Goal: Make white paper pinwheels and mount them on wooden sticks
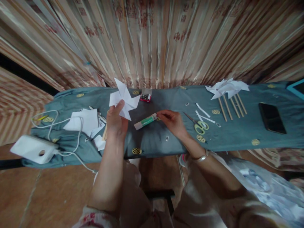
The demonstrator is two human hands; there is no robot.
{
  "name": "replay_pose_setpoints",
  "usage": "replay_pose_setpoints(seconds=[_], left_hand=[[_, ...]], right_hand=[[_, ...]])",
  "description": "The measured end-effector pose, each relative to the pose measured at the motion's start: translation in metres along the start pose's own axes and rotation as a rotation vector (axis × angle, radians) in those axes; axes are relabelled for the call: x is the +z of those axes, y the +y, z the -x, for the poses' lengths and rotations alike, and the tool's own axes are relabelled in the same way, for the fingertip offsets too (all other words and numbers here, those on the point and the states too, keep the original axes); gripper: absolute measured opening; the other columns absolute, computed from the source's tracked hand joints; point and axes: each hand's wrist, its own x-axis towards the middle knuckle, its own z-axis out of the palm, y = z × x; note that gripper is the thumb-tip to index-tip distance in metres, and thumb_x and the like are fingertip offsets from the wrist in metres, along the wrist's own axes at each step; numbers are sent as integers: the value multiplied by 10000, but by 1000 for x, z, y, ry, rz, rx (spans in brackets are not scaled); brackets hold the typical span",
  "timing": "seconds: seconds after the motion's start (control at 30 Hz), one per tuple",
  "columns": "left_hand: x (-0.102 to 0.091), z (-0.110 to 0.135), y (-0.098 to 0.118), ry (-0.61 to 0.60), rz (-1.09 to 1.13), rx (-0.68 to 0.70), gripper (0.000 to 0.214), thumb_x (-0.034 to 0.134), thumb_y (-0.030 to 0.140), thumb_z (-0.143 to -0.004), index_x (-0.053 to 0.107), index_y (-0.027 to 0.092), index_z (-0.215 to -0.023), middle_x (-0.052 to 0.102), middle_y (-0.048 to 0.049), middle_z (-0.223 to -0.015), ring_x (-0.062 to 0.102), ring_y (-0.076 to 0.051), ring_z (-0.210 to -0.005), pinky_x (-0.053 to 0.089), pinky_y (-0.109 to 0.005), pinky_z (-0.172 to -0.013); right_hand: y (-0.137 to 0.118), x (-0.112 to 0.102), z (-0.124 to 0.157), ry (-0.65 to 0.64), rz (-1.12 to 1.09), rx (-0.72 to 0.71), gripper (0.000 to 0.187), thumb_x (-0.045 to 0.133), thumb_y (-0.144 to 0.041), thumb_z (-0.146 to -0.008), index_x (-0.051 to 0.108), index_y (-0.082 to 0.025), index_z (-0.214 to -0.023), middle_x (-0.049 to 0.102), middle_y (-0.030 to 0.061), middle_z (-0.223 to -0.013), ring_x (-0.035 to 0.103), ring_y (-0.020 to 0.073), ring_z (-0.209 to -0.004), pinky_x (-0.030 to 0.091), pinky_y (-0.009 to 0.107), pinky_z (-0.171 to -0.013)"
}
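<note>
My left hand (117, 118) is closed on a white paper pinwheel (124, 99), with the thumb pressed on its middle. Its folded blades point outward above the table. My right hand (173, 122) pinches the near-right end of a green and white glue stick (146, 121), which lies slanted low over the cloth. Whether the stick rests fully on the table I cannot tell. Just behind them stands a small open red box (145, 96) of dark metal pins. Right of my right hand lie green-handled scissors (200, 126) and several white paper strips (203, 110).
Finished pinwheels (226, 88) on wooden sticks (228, 109) lie at the right, near a black phone (272, 117) and a blue-edged tablet (298, 88). Paper pieces (89, 122) and a white power bank (34, 148) with a cable lie left. A curtain (152, 41) hangs behind the table.
</note>
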Motion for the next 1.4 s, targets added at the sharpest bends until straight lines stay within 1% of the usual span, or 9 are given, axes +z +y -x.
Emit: replay_pose_setpoints(seconds=[0.1, 0.3, 0.37, 0.5, 0.63, 0.87, 1.1, 1.2, 1.4], left_hand=[[0, 0, -3, 11, 22, 12, 200, 817, 268, -638, 668, 221, -763, 755, -32, -974, 609, -276, -1217, 521, -347, -976], [3, 1, -5, -21, 1, 16, 287, 856, 308, -618, 685, 247, -841, 754, -16, -951, 604, -280, -1231, 526, -369, -967], [4, 1, -6, -25, 13, 34, 324, 865, 316, -597, 687, 239, -857, 753, -26, -984, 627, -259, -1197, 525, -352, -968], [4, 1, -7, -30, 1, 44, 349, 877, 333, -598, 691, 235, -875, 753, -36, -1026, 636, -253, -1176, 522, -344, -965], [5, 2, -9, -50, 6, 42, 364, 875, 354, -598, 689, 217, -879, 746, -59, -1070, 631, -281, -1186, 518, -384, -986], [8, 3, -12, -60, -31, 31, 363, 860, 363, -614, 697, 220, -906, 738, -69, -1122, 622, -307, -1197, 521, -421, -983], [8, 2, -14, -62, -21, 22, 343, 862, 347, -611, 694, 213, -878, 743, -56, -1081, 643, -279, -1153, 525, -393, -977], [9, 3, -15, -67, -20, 36, 352, 881, 346, -601, 697, 213, -871, 745, -57, -1070, 643, -270, -1148, 526, -383, -973], [14, 12, -24, -141, -30, 82, 326, 892, 313, -599, 711, 214, -851, 761, -23, -981, 684, -222, -1040, 521, -350, -973]], right_hand=[[-4, 7, -31, -88, 226, -112, 173, 616, -298, -841, 762, -218, -886, 749, 0, -794, 647, 168, -696, 503, 313, -715], [-9, 27, -98, -219, 846, -356, 256, 497, -139, -913, 751, -170, -903, 748, 119, -996, 634, 269, -991, 442, 449, -1008], [-9, 32, -111, -243, 880, -390, 263, 493, -117, -916, 746, -164, -863, 724, 135, -1111, 585, 282, -1116, 370, 468, -1098], [-5, 40, -123, -241, 1033, -483, 239, 502, -151, -933, 739, -125, -906, 492, 143, -1495, 347, 336, -1412, 286, 526, -1154], [2, 43, -132, -292, 1118, -501, 268, 483, -181, -944, 745, -127, -941, 463, 147, -1517, 287, 337, -1463, 297, 531, -1142], [20, 47, -146, -291, 1032, -541, 271, 480, -192, -928, 745, -137, -931, 509, 144, -1479, 305, 341, -1454, 283, 542, -1157], [12, 46, -135, -149, 917, -476, 206, 513, -149, -915, 709, -147, -850, 526, 132, -1460, 336, 298, -1458, 297, 517, -1183], [3, 24, -112, -80, 776, -453, 157, 566, -171, -893, 692, -175, -799, 574, 115, -1398, 419, 277, -1405, 314, 491, -1187], [5, -30, -33, -174, 614, -234, 87, 626, -191, -830, 711, -183, -814, 631, 143, -1333, 502, 317, -1359, 395, 520, -1130]])
